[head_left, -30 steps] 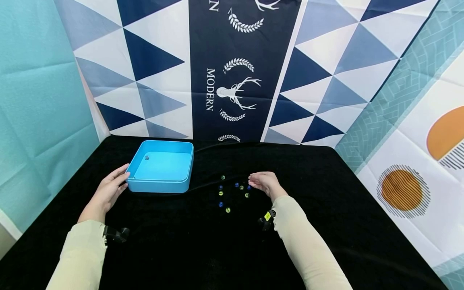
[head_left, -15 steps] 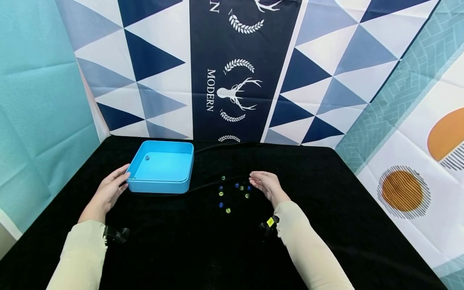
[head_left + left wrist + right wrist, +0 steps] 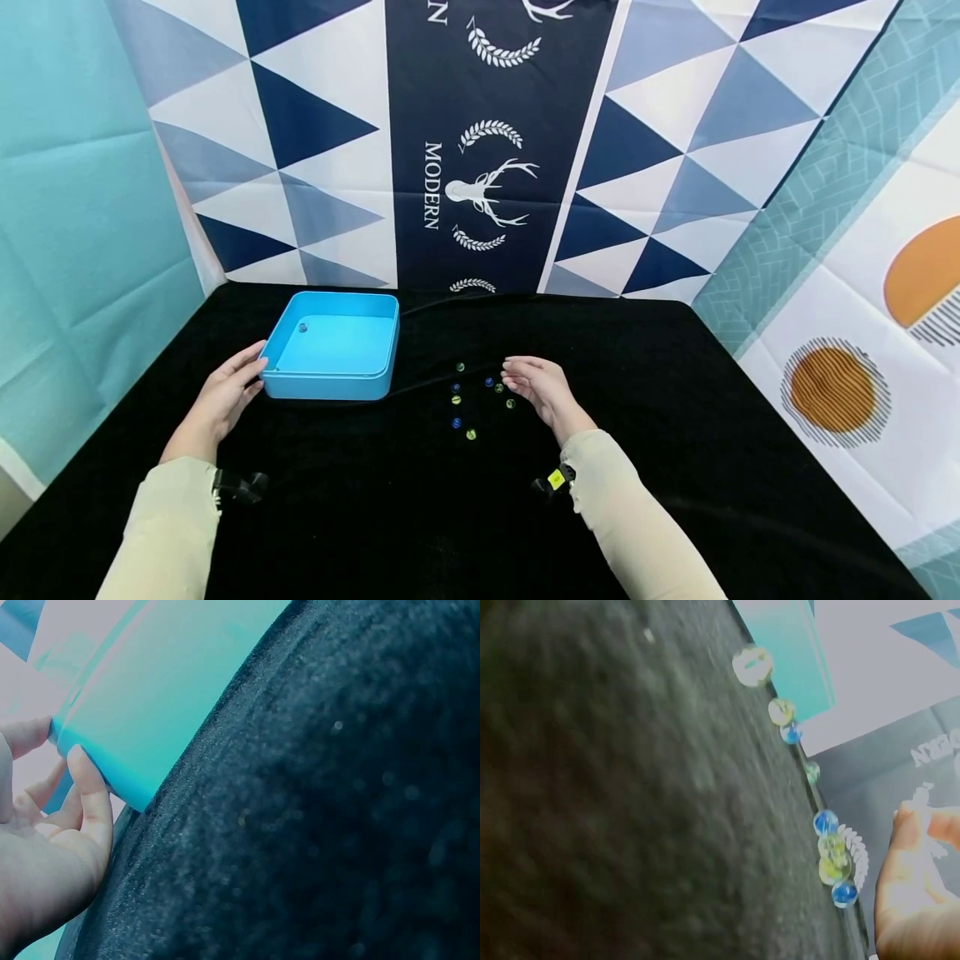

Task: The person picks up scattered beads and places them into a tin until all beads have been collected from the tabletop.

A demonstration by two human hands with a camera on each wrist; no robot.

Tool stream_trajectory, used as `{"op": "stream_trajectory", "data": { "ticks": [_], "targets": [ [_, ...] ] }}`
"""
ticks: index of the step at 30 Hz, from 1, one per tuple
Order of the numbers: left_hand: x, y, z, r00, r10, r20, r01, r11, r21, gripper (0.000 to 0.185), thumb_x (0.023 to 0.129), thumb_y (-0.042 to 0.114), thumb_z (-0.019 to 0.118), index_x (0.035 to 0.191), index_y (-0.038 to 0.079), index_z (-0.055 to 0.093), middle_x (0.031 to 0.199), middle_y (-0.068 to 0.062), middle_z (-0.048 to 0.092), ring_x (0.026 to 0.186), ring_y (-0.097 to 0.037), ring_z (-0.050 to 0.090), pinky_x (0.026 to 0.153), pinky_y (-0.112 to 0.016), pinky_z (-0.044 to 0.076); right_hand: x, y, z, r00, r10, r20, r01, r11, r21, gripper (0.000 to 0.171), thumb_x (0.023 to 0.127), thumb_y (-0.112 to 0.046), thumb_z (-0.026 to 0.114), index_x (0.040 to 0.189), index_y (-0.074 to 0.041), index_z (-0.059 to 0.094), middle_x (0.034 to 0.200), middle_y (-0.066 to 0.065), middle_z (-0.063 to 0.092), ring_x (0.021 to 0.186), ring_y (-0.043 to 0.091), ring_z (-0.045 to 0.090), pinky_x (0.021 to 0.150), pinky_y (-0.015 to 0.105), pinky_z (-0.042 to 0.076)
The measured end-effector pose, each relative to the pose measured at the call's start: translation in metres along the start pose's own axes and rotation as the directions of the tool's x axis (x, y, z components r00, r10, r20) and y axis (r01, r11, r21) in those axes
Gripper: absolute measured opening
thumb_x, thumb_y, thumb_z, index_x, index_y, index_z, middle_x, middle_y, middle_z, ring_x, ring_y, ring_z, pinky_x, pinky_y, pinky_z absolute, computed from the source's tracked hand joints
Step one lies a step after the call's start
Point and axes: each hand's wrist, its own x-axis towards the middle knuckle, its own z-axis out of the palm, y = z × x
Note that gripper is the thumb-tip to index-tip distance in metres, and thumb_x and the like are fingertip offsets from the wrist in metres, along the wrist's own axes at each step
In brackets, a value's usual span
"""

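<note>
In the head view my left hand [image 3: 222, 402] rests on the left front corner of an open blue box [image 3: 327, 387]. In the left wrist view its relaxed fingertips touch the outer wall and do not wrap round it. My right hand [image 3: 542, 392] hovers at the right end of a group of several glass marbles, its fingers loosely bent. Nearest to it are a blue marble [image 3: 489, 382] and two yellow-green marbles [image 3: 511, 403]. The right wrist view shows the right hand [image 3: 919, 881] apart from a blue marble [image 3: 845, 894], with no object visible between the fingertips.
Inside the box lies a dark marble [image 3: 303, 327] near the left wall, with another small one by the front corner. Black cloth [image 3: 420, 508] covers the table. A patterned fabric backdrop [image 3: 480, 183] stands along the back edge.
My right hand has shifted slightly left, and the rightmost blue marble is now hidden from the head view. My left hand and the box have stayed in place.
</note>
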Motion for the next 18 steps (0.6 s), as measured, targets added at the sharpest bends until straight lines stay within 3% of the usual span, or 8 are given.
{"op": "stream_trajectory", "data": {
  "ticks": [18],
  "targets": [
    [0.0, 0.001, -0.001, 1.0, -0.003, 0.004, 0.003, 1.0, -0.024, 0.069, 0.091, 0.035, 0.059, 0.148, 0.012, 0.026, 0.144, -0.006, 0.029, 0.097, 0.0, 0.046, 0.075, -0.012, 0.042, -0.021, 0.002, 0.038, 0.995, -0.049, 0.087, 0.051, 0.999, -0.014, 0.033, 0.084, 0.005, 0.062, 0.114, 0.016, 0.054, 0.073, 0.005, 0.065, 0.061, 0.01, 0.061, 0.057, 0.018, 0.05]
  ]
}}
